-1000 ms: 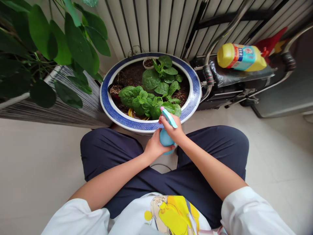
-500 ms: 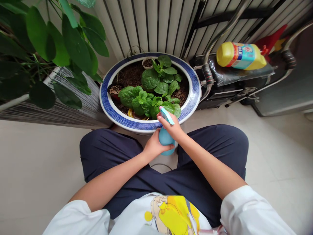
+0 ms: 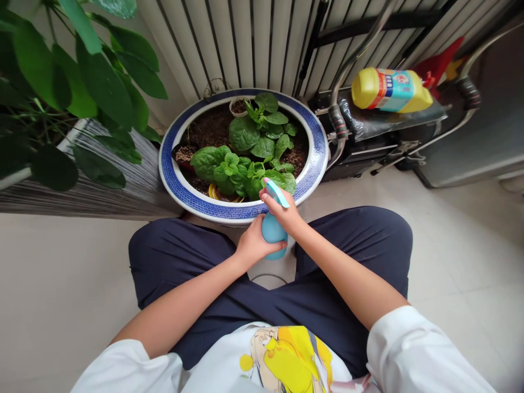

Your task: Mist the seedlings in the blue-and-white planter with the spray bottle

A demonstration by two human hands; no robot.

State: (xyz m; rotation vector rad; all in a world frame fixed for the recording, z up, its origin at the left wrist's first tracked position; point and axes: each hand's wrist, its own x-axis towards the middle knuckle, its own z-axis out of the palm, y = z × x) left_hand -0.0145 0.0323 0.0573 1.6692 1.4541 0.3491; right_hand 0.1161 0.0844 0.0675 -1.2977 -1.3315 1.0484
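Shifted leftward in my view since the earlier frame: one blue-and-white planter (image 3: pixel 315 147), one leafy plant (image 3: pixel 110 90) and one yellow bottle (image 3: pixel 391 90), with one blue spray bottle (image 3: pixel 273 229) slightly so. Surface and room, as I log them remotely: pale tiled floor (image 3: pixel 69 273), slatted panel (image 3: pixel 243 43) behind, one small white cup (image 3: pixel 238 107) in the planter's soil (image 3: pixel 210 125), the yellow bottle lying on clear plastic (image 3: pixel 364 128). Hands, two: left hand (image 3: pixel 252 240) wrapped around the spray bottle's body, right hand (image 3: pixel 287 215) gripping its trigger head, at the planter's near rim.
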